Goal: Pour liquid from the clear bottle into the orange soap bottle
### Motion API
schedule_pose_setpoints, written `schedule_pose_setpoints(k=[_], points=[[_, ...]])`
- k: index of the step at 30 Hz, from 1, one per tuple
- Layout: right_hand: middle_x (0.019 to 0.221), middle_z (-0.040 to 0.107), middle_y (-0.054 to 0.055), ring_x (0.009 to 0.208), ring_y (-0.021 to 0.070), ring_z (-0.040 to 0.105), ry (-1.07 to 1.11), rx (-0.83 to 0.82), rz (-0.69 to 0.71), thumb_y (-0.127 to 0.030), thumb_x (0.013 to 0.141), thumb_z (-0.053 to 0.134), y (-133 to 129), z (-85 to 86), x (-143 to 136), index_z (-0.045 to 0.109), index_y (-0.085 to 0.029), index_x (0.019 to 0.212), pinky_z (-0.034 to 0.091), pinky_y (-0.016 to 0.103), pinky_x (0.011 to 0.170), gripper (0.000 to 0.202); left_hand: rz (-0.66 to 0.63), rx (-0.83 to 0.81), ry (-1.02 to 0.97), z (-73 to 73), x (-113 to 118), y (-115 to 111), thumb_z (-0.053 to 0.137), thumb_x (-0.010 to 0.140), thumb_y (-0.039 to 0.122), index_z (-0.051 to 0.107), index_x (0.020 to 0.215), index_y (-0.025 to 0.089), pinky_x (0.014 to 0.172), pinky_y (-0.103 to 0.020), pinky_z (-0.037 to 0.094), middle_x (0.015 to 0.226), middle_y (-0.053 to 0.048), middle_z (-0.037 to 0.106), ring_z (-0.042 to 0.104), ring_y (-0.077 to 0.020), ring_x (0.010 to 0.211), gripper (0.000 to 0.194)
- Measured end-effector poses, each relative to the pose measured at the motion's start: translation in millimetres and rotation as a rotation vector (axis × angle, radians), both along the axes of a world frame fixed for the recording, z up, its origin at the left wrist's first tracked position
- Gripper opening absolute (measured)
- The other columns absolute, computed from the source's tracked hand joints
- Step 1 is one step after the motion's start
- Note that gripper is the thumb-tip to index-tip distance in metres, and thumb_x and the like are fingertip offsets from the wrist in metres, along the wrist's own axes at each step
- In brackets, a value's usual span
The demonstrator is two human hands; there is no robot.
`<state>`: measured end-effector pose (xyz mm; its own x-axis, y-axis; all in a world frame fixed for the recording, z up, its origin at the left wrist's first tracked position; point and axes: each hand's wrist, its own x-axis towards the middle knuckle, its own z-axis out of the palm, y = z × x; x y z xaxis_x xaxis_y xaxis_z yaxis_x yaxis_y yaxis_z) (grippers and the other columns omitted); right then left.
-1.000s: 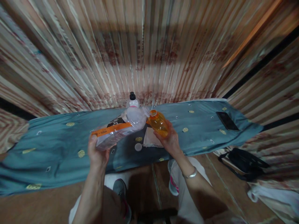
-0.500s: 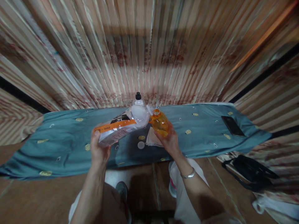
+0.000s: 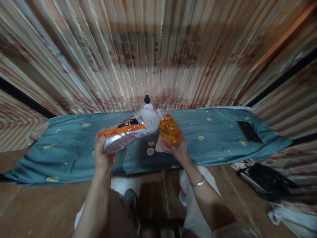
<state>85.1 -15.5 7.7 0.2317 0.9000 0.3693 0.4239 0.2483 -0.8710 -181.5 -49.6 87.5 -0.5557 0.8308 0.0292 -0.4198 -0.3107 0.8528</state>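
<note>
My left hand [image 3: 104,153] is closed around the base of a large clear bottle [image 3: 128,134] with an orange and silver label. The bottle lies tilted over, its neck pointing right. In my right hand [image 3: 177,145] is a small orange see-through bottle [image 3: 169,129], uncapped and nearly upright. The large bottle's mouth is at the orange bottle's rim; whether liquid flows I cannot tell. Behind the large bottle stands another clear bottle with a black cap [image 3: 147,99], mostly hidden. On the cloth below are a round white cap [image 3: 150,151] and a folded pale cloth [image 3: 162,147], partly hidden by my right hand.
A blue-green patterned cloth [image 3: 74,148] covers the narrow table. A black phone [image 3: 249,131] lies at its right end. Pleated curtains [image 3: 158,59] hang behind and at both sides. On the floor to the right sits a black bag [image 3: 269,180].
The large bottle's mouth has shifted slightly over the orange bottle's opening. Both hands keep their holds. The whole view has moved a little.
</note>
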Motion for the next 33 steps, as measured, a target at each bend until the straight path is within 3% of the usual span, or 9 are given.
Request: schedule_pose_setpoints(k=[8, 13, 18, 33], points=[[0.126, 0.082, 0.014, 0.115, 0.0343, 0.08, 0.049, -0.012, 0.041, -0.051, 0.077, 0.086, -1.0, 0.3, 1.2, 0.061, -0.019, 0.142, 0.066, 0.049, 0.1, 0.076, -0.006, -0.026, -0.005, 0.6, 4.2, 0.0, 0.088, 0.058, 0.044, 0.075, 0.095, 0.021, 0.04, -0.019, 0.048, 0.089, -0.004, 0.074, 0.068, -0.0186, 0.068, 0.045], [0.128, 0.081, 0.013, 0.117, 0.0368, 0.079, 0.057, -0.023, 0.039, -0.05, 0.077, 0.086, -0.5, -2.5, 1.9, 0.061, -0.025, 0.141, 0.066, 0.055, 0.1, 0.073, -0.018, -0.011, 0.005, -0.6, 4.8, 0.4, 0.088, 0.06, 0.044, 0.075, 0.097, 0.022, 0.043, -0.022, 0.052, 0.091, -0.005, 0.075, 0.068, -0.0199, 0.07, 0.045], [0.126, 0.081, 0.014, 0.114, 0.036, 0.08, 0.046, -0.007, 0.015, -0.057, 0.077, 0.086, -0.8, -3.9, 1.5, 0.062, -0.02, 0.139, 0.067, 0.054, 0.098, 0.076, -0.016, -0.001, 0.014, 0.7, 7.1, 1.0, 0.09, 0.058, 0.047, 0.075, 0.096, 0.022, 0.039, -0.02, 0.047, 0.09, -0.004, 0.075, 0.069, -0.0185, 0.067, 0.048], [0.128, 0.081, 0.016, 0.116, 0.0373, 0.08, 0.056, -0.075, 0.006, -0.05, 0.072, 0.09, -1.6, -2.2, 4.8, 0.061, -0.021, 0.143, 0.067, 0.055, 0.098, 0.082, -0.024, 0.037, 0.023, 6.8, 15.9, -5.6, 0.095, 0.058, 0.046, 0.077, 0.098, 0.023, 0.041, -0.019, 0.048, 0.094, -0.005, 0.077, 0.07, -0.0197, 0.073, 0.05]])
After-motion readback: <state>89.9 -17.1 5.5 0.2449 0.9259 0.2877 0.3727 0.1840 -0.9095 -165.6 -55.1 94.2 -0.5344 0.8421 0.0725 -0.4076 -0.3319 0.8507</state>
